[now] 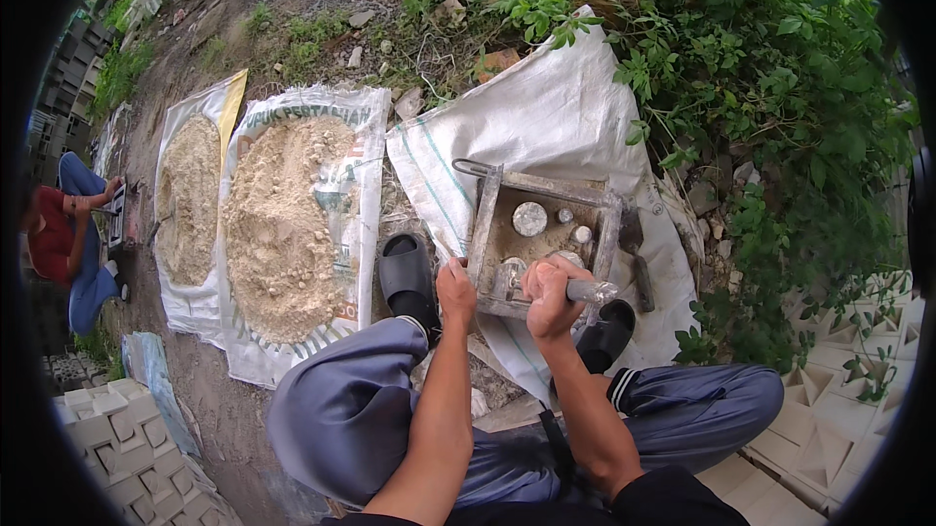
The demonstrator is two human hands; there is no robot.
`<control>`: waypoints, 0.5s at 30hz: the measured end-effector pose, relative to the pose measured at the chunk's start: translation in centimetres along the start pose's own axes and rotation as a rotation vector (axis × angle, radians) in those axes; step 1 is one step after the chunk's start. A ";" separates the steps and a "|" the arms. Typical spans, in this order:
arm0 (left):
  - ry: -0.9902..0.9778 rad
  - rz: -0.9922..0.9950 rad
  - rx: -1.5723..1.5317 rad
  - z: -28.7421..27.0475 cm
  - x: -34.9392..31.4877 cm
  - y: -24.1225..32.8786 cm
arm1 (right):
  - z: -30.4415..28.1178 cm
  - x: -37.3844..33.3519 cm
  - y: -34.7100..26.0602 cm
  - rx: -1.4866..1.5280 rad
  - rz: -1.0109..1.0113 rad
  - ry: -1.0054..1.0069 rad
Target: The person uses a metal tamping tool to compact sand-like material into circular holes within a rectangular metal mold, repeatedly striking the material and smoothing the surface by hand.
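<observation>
A square, cement-crusted mould frame (556,187) lies on a white woven sack between my feet. Inside it, several pale round plugs, among them a large disc (529,219), stand in sandy mix (507,206). My right hand (550,294) is wrapped round a thick, cement-coated rod (593,291) above the frame's near side; its end sticks out to the right. My left hand (455,290) is closed beside the frame's near left corner. What its fingers grip there is hidden. A dirty trowel (640,268) lies along the frame's right side.
Two heaps of sandy powder (283,224) (190,199) lie on sacks to the left. A person in a red shirt (54,238) crouches at the far left. Pale patterned blocks (146,448) are stacked at lower left and lower right. Green plants (760,68) crowd the upper right.
</observation>
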State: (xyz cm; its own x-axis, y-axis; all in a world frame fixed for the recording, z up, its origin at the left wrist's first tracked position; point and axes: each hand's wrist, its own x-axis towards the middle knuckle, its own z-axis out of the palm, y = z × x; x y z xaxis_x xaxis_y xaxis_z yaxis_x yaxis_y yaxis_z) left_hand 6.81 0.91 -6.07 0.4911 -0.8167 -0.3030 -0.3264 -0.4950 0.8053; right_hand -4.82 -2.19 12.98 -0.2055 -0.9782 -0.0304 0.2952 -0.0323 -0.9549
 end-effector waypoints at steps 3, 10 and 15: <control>0.033 0.034 -0.072 0.7 0.1 0.8 | -1.0 -0.8 3.2 -0.133 -0.207 -0.062; 0.029 0.013 -0.050 -0.3 0.0 0.8 | 0.5 0.0 1.4 -0.066 -0.027 -0.081; -0.016 -0.006 -0.070 0.0 -0.1 0.8 | -0.5 -0.2 5.5 -0.326 -0.326 -0.120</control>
State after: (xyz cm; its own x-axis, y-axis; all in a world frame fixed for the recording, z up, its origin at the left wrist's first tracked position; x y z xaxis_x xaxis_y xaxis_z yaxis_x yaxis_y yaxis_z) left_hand 6.47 0.61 -5.44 0.4799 -0.8187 -0.3153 -0.2658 -0.4782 0.8371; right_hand -3.59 -2.12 7.55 -0.1236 -0.9452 0.3023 -0.0785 -0.2944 -0.9525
